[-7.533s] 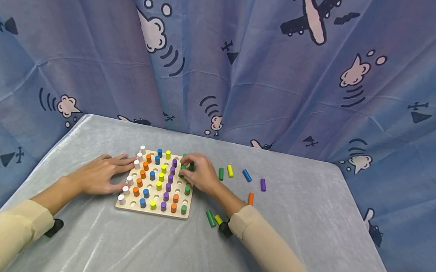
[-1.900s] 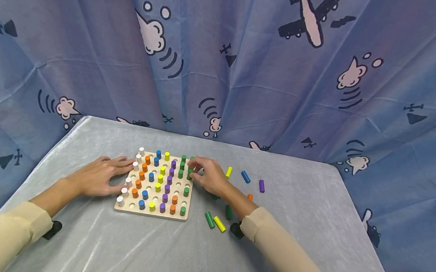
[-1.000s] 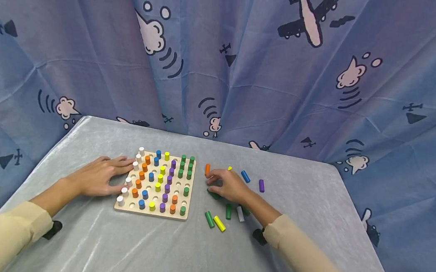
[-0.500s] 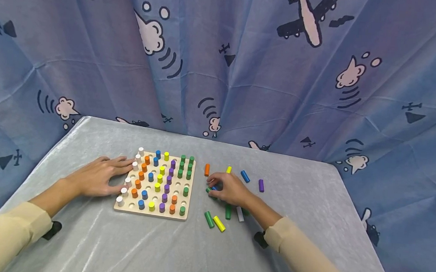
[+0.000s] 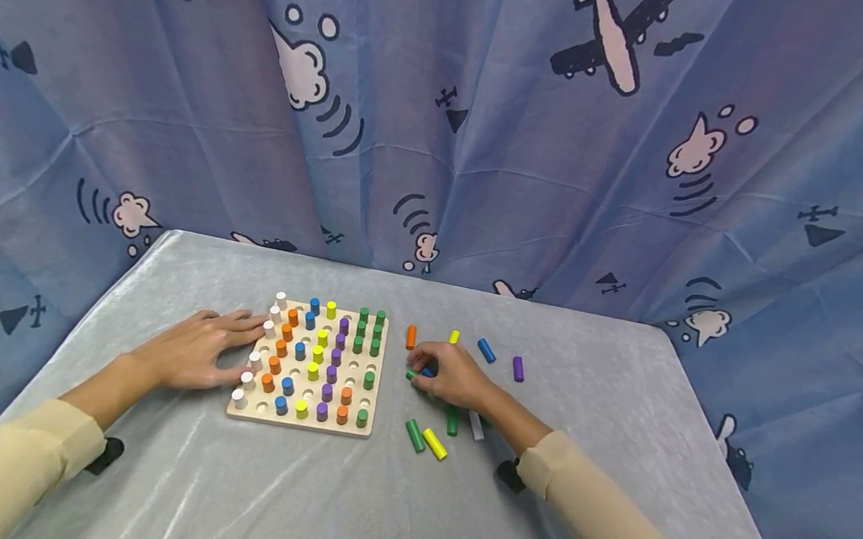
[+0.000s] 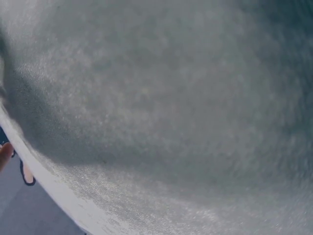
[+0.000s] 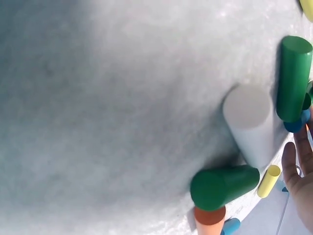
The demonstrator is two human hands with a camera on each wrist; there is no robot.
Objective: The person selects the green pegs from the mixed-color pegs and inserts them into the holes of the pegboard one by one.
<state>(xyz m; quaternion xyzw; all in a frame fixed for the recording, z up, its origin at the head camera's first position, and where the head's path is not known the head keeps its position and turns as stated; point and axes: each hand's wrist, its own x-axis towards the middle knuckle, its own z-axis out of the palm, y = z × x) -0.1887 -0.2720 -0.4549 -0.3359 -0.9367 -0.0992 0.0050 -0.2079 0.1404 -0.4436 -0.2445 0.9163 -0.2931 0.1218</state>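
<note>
A wooden pegboard (image 5: 376,419) stands on the table with rows of white, orange, blue, yellow, purple and green pegs. My left hand (image 5: 200,350) lies along its left side, fingers spread and the fingertips and thumb at the edge by the white pegs. Right of the board my right hand (image 5: 455,376) is low over the table, fingers bent. Between its thumb and forefinger show the end of a green peg (image 5: 412,375) and part of a blue peg (image 5: 428,372). I cannot tell whether the fingers grip either one. The left wrist view shows mostly grey cloth.
Around the right hand lie loose pegs: an orange peg (image 5: 411,337), a yellow peg (image 5: 435,444), a grey peg (image 5: 476,425), a purple peg (image 5: 518,368) and several more. The table's grey cloth (image 5: 299,492) meets a patterned blue curtain (image 5: 439,138) at the back.
My right hand has left the board's right-hand green pegs, where more green pegs now stand, and moved right to the loose pegs. Over the last half second it barely moves. The left hand stays put.
</note>
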